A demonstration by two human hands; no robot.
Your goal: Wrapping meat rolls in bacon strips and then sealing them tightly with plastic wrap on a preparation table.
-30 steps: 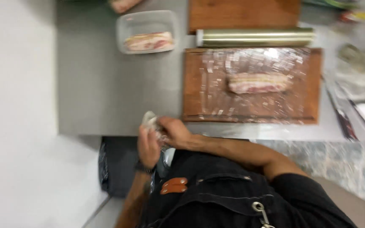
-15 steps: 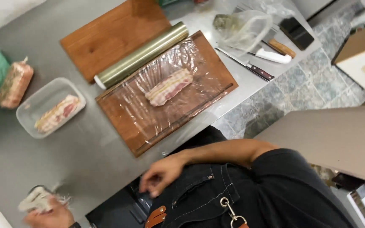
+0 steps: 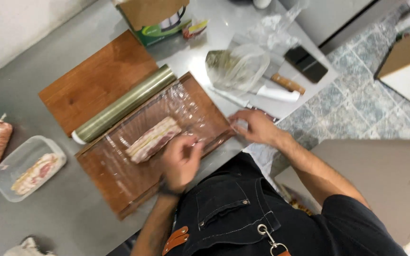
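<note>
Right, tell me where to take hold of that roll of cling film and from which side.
Grip the roll of cling film around its middle, coming down from above. It lies flat between the two wooden boards, so its long sides are hemmed in and only the top is open for fingers to wrap over.

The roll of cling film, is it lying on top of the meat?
No, the roll of cling film lies between the two wooden boards, apart from the meat, which sits on the film-covered board.
</note>
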